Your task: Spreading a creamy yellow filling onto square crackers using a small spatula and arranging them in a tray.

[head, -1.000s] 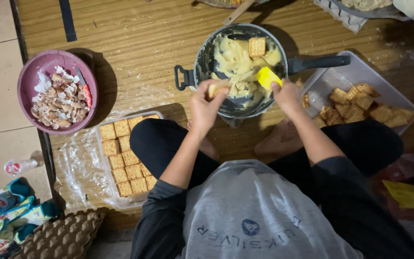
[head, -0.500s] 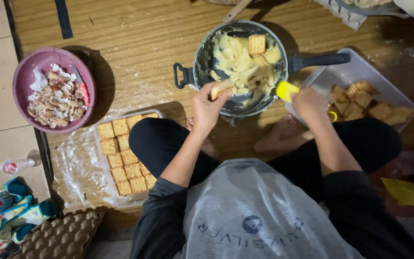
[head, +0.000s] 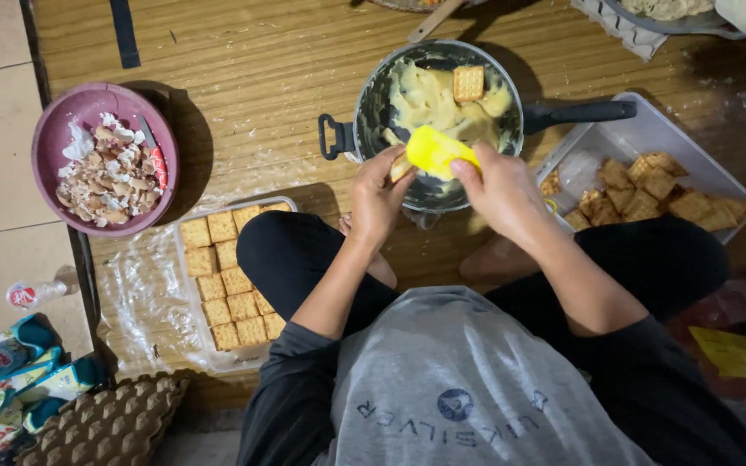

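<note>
Yellow spatula (head: 439, 152), soft and rounded, sits gripped in the right hand (head: 502, 192) against a square cracker (head: 401, 167) pinched by the left hand (head: 376, 197) over the dark pan (head: 373, 112) of pale cream (thin, even spreading looks wise), beside the clear tray (head: 185, 285) of tiled crackers.

cracker (head: 401, 167) mostly hidden by left hand (head: 379, 195), spatula (head: 439, 151) handle inside right-hand (head: 502, 192) grip — top-right dish (head: 666, 12) cut off
</note>
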